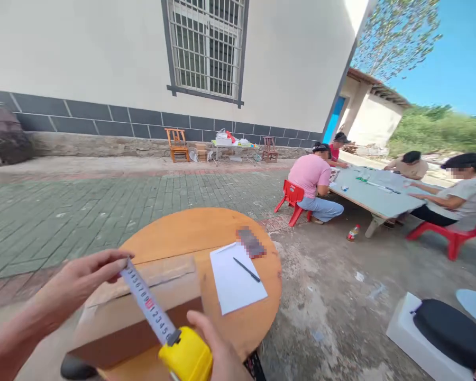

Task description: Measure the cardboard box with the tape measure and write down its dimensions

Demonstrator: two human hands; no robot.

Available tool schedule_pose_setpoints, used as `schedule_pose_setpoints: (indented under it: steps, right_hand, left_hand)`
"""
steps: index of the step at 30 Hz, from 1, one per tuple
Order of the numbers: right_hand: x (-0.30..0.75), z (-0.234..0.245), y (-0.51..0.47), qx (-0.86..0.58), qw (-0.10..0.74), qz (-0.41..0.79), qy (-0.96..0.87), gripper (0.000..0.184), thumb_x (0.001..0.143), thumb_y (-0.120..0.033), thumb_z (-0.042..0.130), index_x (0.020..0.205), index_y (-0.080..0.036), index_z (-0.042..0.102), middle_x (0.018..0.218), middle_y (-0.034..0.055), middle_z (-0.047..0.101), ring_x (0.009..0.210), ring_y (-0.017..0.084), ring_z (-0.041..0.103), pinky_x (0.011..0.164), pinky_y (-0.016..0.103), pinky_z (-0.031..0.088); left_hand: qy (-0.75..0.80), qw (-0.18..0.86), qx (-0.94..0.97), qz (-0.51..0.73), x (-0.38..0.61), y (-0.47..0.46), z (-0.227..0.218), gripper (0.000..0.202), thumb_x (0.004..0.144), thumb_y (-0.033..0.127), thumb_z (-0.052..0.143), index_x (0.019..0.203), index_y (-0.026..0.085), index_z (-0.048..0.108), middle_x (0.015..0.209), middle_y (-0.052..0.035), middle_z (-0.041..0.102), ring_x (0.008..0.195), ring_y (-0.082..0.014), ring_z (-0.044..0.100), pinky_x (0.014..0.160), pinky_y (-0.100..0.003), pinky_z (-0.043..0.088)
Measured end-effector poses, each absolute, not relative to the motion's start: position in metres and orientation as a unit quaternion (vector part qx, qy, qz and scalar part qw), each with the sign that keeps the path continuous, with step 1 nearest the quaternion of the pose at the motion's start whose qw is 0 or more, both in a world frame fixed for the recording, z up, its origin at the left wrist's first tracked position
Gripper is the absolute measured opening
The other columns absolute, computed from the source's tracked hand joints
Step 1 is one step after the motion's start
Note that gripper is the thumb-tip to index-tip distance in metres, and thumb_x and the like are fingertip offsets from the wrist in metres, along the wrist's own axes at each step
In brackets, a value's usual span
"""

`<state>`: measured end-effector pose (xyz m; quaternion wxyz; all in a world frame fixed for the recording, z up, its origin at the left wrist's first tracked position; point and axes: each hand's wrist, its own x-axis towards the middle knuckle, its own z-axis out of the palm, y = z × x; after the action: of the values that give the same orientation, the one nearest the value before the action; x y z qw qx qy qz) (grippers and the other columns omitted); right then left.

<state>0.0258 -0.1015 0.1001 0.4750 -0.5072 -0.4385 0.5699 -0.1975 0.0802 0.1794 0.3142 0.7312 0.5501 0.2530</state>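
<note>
My right hand (218, 349) grips the yellow case of a tape measure (190, 353) low in the view. From the case a short length of white blade runs up and left. My left hand (89, 275) pinches the blade's end between thumb and fingers. Beneath the blade lies a cardboard box (158, 296), somewhat blurred, on the round wooden table (182, 225). To the right of the box are white sheets of paper (232, 291) with a black pen (246, 269) on top. A pixelated dark flat object (250, 242) touches the paper's upper corner.
Several people sit around a pale table (365, 196) at right, on red chairs (293, 197). A bottle (353, 233) stands on the ground. A black case (452, 330) rests on a white box (406, 323) at lower right. Chairs and a loaded table (238, 145) line the wall.
</note>
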Motion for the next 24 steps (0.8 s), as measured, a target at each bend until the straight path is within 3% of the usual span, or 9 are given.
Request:
schedule_pose_setpoints:
  steps: [3,6,9,13,17,24]
  right_hand:
    - [0.005,0.094,-0.113,-0.497,0.502,0.594,-0.385,0.100,0.058,-0.045,0.083,0.146,-0.025,0.040,0.131,0.0076,0.059,0.105,0.028,0.062,0.095,0.037,0.045]
    - [-0.012,0.094,-0.113,-0.466,0.515,0.619,-0.366,0.105,0.065,-0.065,0.073,0.150,-0.021,0.030,0.114,0.0097,0.065,0.077,0.021,0.063,0.078,0.035,0.051]
    - [-0.027,0.094,-0.109,-0.478,0.497,0.639,-0.343,0.116,0.062,-0.076,0.070,0.152,-0.021,0.023,0.098,0.0073,0.066,0.061,0.016,0.056,0.065,0.034,0.052]
    - [-0.038,0.097,-0.107,-0.479,0.490,0.647,-0.333,0.116,0.061,-0.078,0.070,0.152,-0.023,0.023,0.092,0.0044,0.064,0.058,0.015,0.057,0.065,0.036,0.053]
    - [-0.040,0.100,-0.107,-0.501,0.456,0.645,-0.354,0.115,0.060,-0.081,0.068,0.151,-0.025,0.025,0.099,0.0059,0.065,0.056,0.016,0.064,0.067,0.038,0.055]
    - [-0.038,0.096,-0.105,-0.488,0.443,0.662,-0.357,0.113,0.064,-0.077,0.068,0.151,-0.023,0.020,0.094,0.0047,0.065,0.049,0.014,0.064,0.059,0.035,0.056]
  left_hand:
    - [0.508,0.345,0.742,0.270,-0.192,0.082,0.179,0.045,0.075,0.057,0.054,0.090,0.018,0.070,0.081,-0.0024,0.068,0.081,-0.0219,0.059,0.075,-0.032,0.046]
    - [0.494,0.345,0.752,0.266,-0.178,0.094,0.179,0.039,0.073,0.049,0.053,0.088,0.018,0.070,0.087,-0.0033,0.070,0.086,-0.0224,0.060,0.080,-0.031,0.045]
    - [0.488,0.341,0.758,0.266,-0.170,0.099,0.176,0.035,0.073,0.044,0.051,0.086,0.018,0.070,0.088,-0.0033,0.070,0.087,-0.0220,0.060,0.079,-0.030,0.045]
    - [0.484,0.341,0.761,0.265,-0.172,0.102,0.164,0.031,0.073,0.039,0.048,0.084,0.019,0.068,0.083,-0.0020,0.067,0.081,-0.0198,0.058,0.072,-0.027,0.043]
    - [0.494,0.338,0.759,0.255,-0.176,0.107,0.150,0.026,0.071,0.034,0.048,0.078,0.018,0.067,0.072,-0.0004,0.062,0.071,-0.0174,0.054,0.063,-0.026,0.039]
    - [0.493,0.355,0.761,0.228,-0.180,0.109,0.138,0.022,0.075,0.031,0.049,0.076,0.017,0.066,0.063,0.0004,0.058,0.058,-0.0134,0.047,0.055,-0.025,0.035]
